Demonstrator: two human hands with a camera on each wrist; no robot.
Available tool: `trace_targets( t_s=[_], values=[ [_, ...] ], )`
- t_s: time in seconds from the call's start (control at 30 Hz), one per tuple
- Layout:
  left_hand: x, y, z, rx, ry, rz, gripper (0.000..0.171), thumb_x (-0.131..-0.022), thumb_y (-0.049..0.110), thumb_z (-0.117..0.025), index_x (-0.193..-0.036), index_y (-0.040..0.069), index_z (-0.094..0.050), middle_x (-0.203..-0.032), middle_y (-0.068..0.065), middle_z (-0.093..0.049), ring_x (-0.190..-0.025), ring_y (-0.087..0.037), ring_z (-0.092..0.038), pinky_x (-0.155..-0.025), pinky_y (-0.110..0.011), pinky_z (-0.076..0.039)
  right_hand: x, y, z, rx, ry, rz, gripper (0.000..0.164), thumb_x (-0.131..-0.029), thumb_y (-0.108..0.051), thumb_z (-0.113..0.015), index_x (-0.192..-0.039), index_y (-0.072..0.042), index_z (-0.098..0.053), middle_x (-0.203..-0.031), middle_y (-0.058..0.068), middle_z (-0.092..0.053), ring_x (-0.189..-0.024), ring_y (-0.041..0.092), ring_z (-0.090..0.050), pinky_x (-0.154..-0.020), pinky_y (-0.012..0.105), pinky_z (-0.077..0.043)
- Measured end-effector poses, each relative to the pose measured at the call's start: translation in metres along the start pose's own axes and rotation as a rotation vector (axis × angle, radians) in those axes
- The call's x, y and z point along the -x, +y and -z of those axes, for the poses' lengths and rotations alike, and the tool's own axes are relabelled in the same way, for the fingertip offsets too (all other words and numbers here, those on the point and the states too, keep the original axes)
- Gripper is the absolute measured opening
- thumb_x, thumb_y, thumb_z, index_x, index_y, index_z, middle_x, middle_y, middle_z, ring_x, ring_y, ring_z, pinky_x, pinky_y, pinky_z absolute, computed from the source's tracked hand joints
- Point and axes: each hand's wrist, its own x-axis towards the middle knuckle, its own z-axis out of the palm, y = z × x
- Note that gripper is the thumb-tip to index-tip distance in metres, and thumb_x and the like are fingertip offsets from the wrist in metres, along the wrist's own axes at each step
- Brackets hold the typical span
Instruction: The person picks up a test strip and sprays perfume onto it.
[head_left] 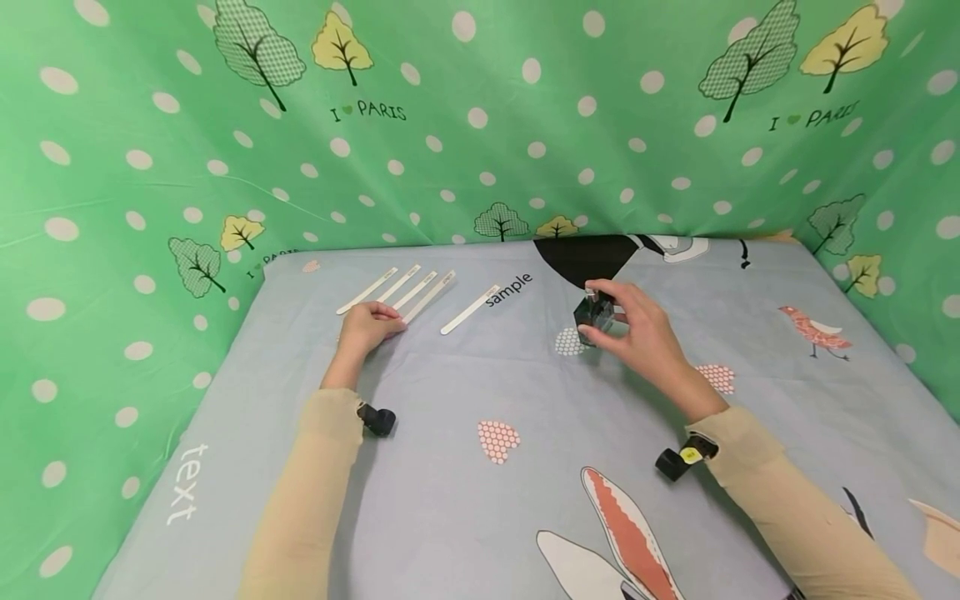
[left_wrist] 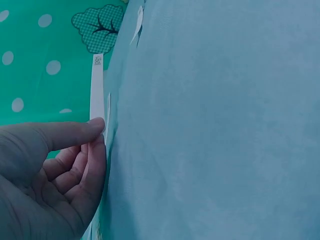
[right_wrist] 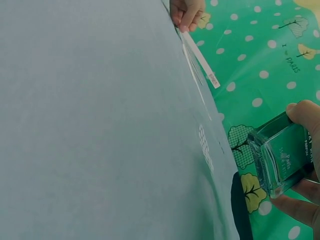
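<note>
Notably, bottle (right_wrist: 281, 152) in right hand (head_left: 643, 333), lettering (right_wrist: 287, 162) only in right-wrist view

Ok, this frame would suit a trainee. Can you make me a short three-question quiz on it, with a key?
1. Which hand holds the bottle?
2. True or false: the left hand is empty.
3. Fill the gap: in the head view, the lone strip, set apart from the others, lies nearest the printed word "____".

Key:
1. The right hand.
2. False; it pinches a white strip.
3. sample
</note>
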Motion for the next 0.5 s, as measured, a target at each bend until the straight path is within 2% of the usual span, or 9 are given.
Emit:
trace_targets(
  t_s=[0.5],
  values=[
    [0.0022,0.0079,0.0029,0.028,-0.035,-0.036,0.024,-0.085,0.015,-0.077,-0.102,0.001,-0.067,-0.083,0.0,-0.068,-0.064,-0.002,-0.055,-0.063,-0.016,-0.046,0.0004,-0.0008,0.0013,0.006,-0.004,-0.006,0.066,-0.077,-0.015,-0.086,-0.136,-0.019,-0.056,-0.116,0.011,-0.065,-0.102,0.027,-0.066,-0.077,0.045,-0.061]
  ],
)
